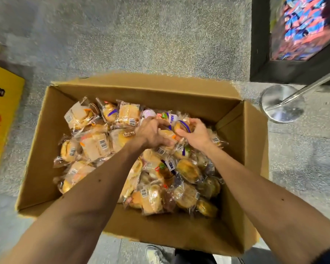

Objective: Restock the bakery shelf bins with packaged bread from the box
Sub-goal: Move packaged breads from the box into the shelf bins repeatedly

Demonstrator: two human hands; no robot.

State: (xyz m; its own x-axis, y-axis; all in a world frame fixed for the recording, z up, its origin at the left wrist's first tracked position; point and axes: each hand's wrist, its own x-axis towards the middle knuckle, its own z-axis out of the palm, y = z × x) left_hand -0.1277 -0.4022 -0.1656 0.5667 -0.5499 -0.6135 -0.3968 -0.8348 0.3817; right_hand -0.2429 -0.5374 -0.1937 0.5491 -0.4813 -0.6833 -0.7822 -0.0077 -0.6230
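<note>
- As I look down through the head camera, my left hand (151,133) and my right hand (195,134) are both inside the box (46,149), close to its far right corner.
- The fingers of my left hand are curled round a bread packet (168,134) on top of the pile.
- My right hand has its fingers and thumb bent round a round bun packet (183,126) with a purple band.
- The two hands are just beside each other.
- The packaged bread (95,145) lies in a big heap from the left wall of the box to the right wall.
- I think the job is only near its start, because the box is very full.
- A dark bin (259,54) stands past the far right corner of the box. The packs in it are blurry, so I cannot tell if it is a bakery bin.
- What is left: lift these two packets out, put them in a shelf bin, and come back for many more.
</note>
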